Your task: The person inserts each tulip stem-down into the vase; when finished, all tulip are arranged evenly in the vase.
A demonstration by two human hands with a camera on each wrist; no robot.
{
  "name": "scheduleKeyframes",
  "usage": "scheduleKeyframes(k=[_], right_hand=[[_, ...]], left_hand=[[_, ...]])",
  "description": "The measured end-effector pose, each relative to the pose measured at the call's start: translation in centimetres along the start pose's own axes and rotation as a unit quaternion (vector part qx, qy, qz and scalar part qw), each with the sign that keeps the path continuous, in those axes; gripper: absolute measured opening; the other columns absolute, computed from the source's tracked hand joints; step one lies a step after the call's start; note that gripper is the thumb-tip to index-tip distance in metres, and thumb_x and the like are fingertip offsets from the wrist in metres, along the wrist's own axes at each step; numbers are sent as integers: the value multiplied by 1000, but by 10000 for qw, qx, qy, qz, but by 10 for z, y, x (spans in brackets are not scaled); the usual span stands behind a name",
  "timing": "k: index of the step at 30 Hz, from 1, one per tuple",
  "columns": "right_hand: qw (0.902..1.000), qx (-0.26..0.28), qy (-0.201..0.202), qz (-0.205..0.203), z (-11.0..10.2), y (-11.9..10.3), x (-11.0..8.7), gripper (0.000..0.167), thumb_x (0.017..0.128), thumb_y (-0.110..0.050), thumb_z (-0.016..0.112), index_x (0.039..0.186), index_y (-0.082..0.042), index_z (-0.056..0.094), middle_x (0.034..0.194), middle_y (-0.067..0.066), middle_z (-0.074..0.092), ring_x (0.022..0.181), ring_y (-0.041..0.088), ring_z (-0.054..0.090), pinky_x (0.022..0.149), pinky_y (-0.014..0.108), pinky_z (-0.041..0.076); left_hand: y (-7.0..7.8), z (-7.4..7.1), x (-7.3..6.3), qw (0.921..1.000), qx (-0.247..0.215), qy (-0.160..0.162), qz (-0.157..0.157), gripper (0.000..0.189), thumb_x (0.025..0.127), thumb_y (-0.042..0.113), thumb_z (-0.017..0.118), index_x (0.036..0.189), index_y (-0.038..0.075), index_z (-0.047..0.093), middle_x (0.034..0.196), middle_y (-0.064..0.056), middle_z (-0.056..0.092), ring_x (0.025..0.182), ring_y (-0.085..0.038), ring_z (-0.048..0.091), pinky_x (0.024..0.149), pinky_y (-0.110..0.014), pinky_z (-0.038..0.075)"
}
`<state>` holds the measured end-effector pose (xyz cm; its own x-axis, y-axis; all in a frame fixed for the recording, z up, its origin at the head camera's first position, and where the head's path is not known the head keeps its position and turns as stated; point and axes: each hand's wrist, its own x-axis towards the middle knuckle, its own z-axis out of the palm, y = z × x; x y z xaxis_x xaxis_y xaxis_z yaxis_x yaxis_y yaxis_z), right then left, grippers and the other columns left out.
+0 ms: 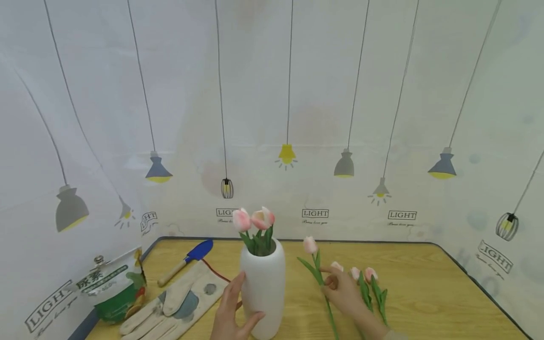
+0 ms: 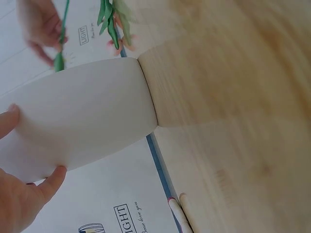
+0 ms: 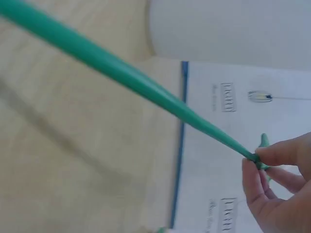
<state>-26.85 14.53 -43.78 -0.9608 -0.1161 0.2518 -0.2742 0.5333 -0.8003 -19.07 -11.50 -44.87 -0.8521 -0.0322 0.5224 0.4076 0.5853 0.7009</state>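
A white vase (image 1: pixel 264 288) stands upright on the table with pink tulips (image 1: pixel 242 220) in its mouth. My left hand (image 1: pixel 233 311) grips the vase's lower left side, thumb in front; in the left wrist view its thumb (image 2: pixel 53 182) and a fingertip lie on the white wall. To the right of the vase, my right hand (image 1: pixel 345 293) pinches the green stem of a pink tulip (image 1: pixel 310 245), held upright with the bloom on top. The right wrist view shows thumb and fingers closed on the stem (image 3: pixel 141 87) just by the leaves.
Several more tulips (image 1: pixel 370 274) lie on the wooden table (image 1: pixel 425 293) beside and behind my right hand. Left of the vase lie a work glove (image 1: pixel 178 302) and a blue trowel (image 1: pixel 199 250). A clipped green-and-white bag (image 1: pixel 114 288) stands at the left edge. A lamp-print curtain (image 1: pixel 314 189) encloses the table.
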Motion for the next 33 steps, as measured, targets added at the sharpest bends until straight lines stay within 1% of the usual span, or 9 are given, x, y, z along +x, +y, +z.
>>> scheduleKeyframes(k=[5, 8, 12, 19, 21, 24, 28, 30, 33], right_hand=[[9960, 331, 561, -620, -6, -38, 17, 42, 76, 1, 65, 116, -6, 55, 80, 5, 55, 68, 5, 55, 55, 15, 48], [9873, 574, 812, -1236, -14, -63, 31, 41, 77, -1, 65, 116, -6, 55, 82, 9, 56, 70, 5, 57, 55, 16, 50], [9673, 875, 1234, -2037, -29, -100, 49, 40, 76, 0, 66, 115, -5, 56, 80, 13, 57, 68, 3, 57, 53, 15, 50], [9336, 1441, 1613, -2858, -57, -175, 59, 40, 79, 4, 62, 117, -5, 54, 82, 11, 53, 72, 5, 57, 56, 13, 50], [9191, 1613, 1738, -3146, -64, -196, 59, 40, 79, 5, 60, 117, -4, 53, 81, 7, 51, 74, 7, 58, 57, 14, 51], [8911, 1955, 2020, -3563, -70, -225, 59, 40, 79, 7, 59, 117, -1, 52, 80, 1, 50, 74, 8, 58, 58, 15, 52], [8579, 2409, 2442, -3825, -72, -251, 57, 42, 79, 6, 60, 119, -1, 49, 82, -4, 49, 74, 9, 56, 58, 15, 50], [8514, 2425, 2595, -3860, -70, -257, 55, 42, 79, 4, 60, 119, -1, 48, 83, -4, 49, 74, 9, 54, 58, 15, 49], [8541, 2192, 2692, -3872, -60, -254, 54, 41, 80, 4, 59, 119, 0, 46, 83, 2, 50, 76, 8, 53, 60, 14, 49]], left_hand=[[-1, 0, 1, 10000, 32, 0, 4, 89, 68, 22, 76, 140, 26, 24, 126, -19, 41, 110, -42, 48, 67, -35, 57], [-2, 0, 2, 10000, 34, 31, 22, 89, 67, 22, 77, 139, 26, 24, 127, -18, 41, 110, -41, 48, 67, -35, 57], [-3, -1, 3, 10000, 24, -37, -60, 89, 68, 23, 77, 139, 27, 24, 127, -19, 40, 110, -40, 48, 67, -35, 56], [-1, -2, 1, 9995, -2, -218, -228, 89, 68, 25, 76, 139, 29, 23, 127, -20, 41, 110, -41, 48, 66, -37, 56], [-1, -2, 1, 9992, -20, -266, -285, 88, 69, 27, 76, 139, 29, 23, 127, -20, 41, 110, -41, 48, 67, -38, 56], [0, -3, 1, 9989, -26, -309, -343, 88, 69, 29, 75, 139, 30, 23, 127, -21, 41, 110, -41, 47, 67, -39, 56], [1, -3, 2, 9986, -1, -355, -404, 87, 70, 31, 74, 139, 31, 22, 127, -21, 41, 110, -42, 48, 68, -40, 56], [2, -3, 1, 9986, 28, -353, -394, 87, 70, 31, 74, 139, 31, 21, 127, -21, 41, 110, -41, 48, 68, -39, 56], [2, -3, 1, 9989, 48, -317, -333, 87, 70, 30, 74, 139, 30, 22, 126, -21, 41, 109, -40, 48, 67, -38, 56]])
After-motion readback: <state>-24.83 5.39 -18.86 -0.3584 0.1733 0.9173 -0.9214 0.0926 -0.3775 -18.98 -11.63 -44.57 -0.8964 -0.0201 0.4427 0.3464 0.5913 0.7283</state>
